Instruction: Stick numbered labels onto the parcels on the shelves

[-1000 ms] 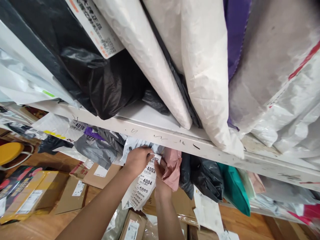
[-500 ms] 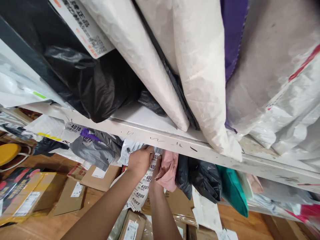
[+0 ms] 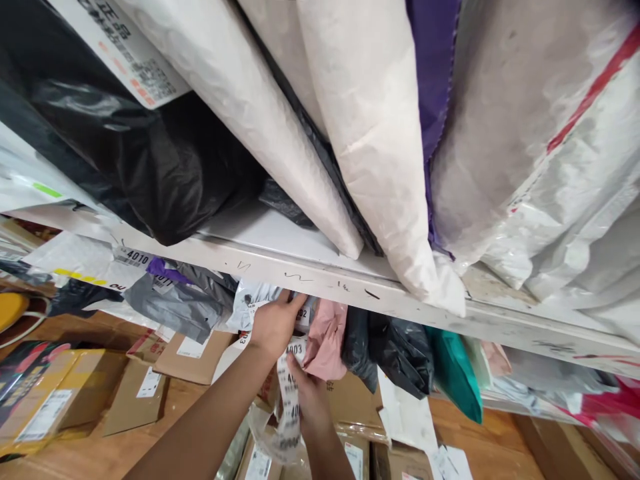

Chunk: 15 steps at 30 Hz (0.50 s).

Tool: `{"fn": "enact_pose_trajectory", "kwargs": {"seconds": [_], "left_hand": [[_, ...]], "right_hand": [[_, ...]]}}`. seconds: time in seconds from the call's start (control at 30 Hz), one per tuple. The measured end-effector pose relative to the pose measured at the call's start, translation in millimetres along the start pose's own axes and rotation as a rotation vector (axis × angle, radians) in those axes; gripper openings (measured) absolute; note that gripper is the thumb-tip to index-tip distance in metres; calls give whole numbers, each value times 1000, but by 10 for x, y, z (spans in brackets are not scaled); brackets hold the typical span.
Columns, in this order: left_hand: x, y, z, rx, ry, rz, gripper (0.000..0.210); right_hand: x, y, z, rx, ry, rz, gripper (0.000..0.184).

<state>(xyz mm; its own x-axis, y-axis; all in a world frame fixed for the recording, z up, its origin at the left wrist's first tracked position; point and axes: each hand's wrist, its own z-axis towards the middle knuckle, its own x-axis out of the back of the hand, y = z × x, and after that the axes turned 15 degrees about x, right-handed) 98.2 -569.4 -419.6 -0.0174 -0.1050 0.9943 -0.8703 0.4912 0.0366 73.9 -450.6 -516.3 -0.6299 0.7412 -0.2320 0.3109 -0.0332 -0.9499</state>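
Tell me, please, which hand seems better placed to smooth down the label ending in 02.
Probably the left hand: its fingers are close beside that label, under the shelf edge, while the right hand, lower down, holds the label strip.

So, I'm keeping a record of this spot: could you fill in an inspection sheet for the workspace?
Surface: white shelf board, dark scribbles on its front edge.
Job's things: white paper strip of printed number labels, 4003 readable; white label ending 02 below the shelf edge.
Clutter: brown cardboard boxes on the brown wooden floor.
Hands: left hand at the label ending 02, grip unclear; right hand holding the strip.
Cables: thin white loop by a rounded yellow object; cord or not, cannot tell.
Surroundings: crumpled pink plastic parcel nearby; white padded mailers above.
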Motion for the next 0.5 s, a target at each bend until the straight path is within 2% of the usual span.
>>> {"fn": "enact_pose_trajectory", "kwargs": {"seconds": [0.07,0.13,0.2,0.3,0.33,0.4,0.47,0.5], "left_hand": [[5,-20,-12,-81,-11,56,32],[7,-73,-58,-107,-8,84,28],[13,-149,-154,-73,53,33,28],[47,-237,-374,5,209,-297,28],[62,-243,-452,-1,206,-442,30],[88,-219,-580,-32,80,-640,35],[103,-168,-649,-33,-57,-649,35],[108,-143,-659,-18,-88,-613,30]], "right_hand": [[130,70,-214,-127,-28,-3,45],[266,108,-405,-118,-13,10,47],[373,92,-546,-79,26,74,49],[442,-31,-622,-78,97,208,47],[443,-90,-610,-65,120,238,46],[425,-216,-546,-19,120,276,42],[389,-339,-450,10,59,283,39],[366,-396,-399,20,28,270,37]]}}
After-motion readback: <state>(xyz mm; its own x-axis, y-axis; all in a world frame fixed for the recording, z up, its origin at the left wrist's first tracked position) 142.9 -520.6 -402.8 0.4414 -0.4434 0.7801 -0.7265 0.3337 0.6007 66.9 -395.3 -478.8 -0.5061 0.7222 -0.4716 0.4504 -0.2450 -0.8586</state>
